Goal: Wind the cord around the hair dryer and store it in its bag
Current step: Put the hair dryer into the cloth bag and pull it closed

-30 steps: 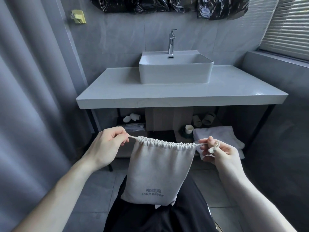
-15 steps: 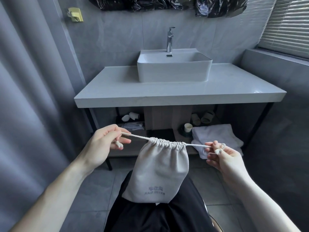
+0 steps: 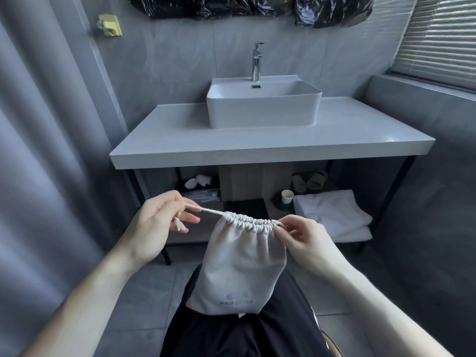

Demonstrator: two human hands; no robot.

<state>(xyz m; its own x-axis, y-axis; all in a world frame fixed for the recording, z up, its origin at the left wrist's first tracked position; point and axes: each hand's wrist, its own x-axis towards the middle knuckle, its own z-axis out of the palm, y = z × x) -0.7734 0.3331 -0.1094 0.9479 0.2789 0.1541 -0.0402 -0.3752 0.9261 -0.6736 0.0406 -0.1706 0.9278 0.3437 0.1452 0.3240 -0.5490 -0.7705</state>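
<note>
Near the bottom centre of the head view, a pale drawstring bag (image 3: 242,266) hangs above the person's dark-clothed lap, its mouth gathered tight. Left hand (image 3: 152,228) pinches the drawstring (image 3: 206,210), pulled out taut to the left, knotted end dangling. Right hand (image 3: 306,243) has its fingers closed on the gathered right edge. Farther off stand the counter (image 3: 257,148) and sink (image 3: 262,114).

Bare forearms, black trousers (image 3: 231,336)

The cloth bag (image 3: 239,274) reads "HAIR DRYER" near its bottom.
</note>
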